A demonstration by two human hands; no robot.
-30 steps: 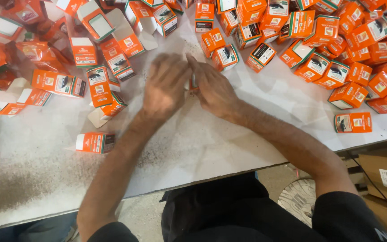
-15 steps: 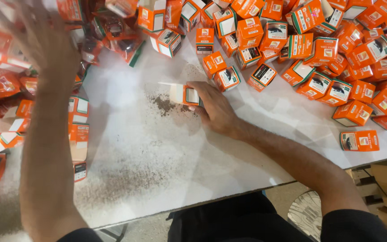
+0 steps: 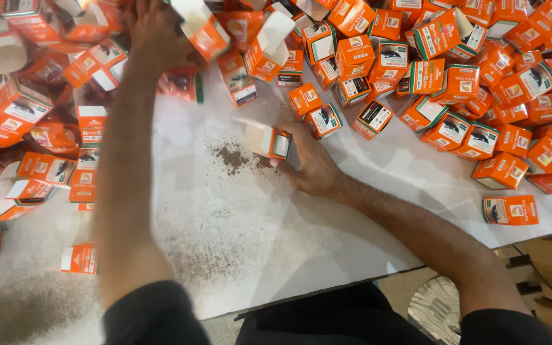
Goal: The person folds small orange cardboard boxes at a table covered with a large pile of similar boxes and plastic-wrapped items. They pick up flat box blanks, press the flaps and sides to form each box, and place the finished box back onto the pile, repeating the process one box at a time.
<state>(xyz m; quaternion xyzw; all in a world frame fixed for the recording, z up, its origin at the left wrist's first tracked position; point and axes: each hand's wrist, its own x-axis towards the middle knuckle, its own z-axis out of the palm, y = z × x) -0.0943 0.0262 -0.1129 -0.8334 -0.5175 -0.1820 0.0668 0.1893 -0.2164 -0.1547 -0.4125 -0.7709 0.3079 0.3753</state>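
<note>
— On the white surface (image 3: 365,211), where is the open orange carton (image 3: 264,138)?
— Right hand (image 3: 314,167) grips it, near brown powder (image 3: 232,156). Left hand (image 3: 154,32) closes on a far carton (image 3: 200,27). Better hold it upright.

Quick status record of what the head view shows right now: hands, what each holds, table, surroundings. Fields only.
left hand: stretched out over the pile of boxes at the far left, blurred; grip on a box unclear
right hand: resting on the table, holding a small orange and white carton with an end flap open
table: white top, dusted with dark powder beside the carton
orange boxes: loose heap across the far edge and both sides
lone box: lying apart near the right edge
</note>
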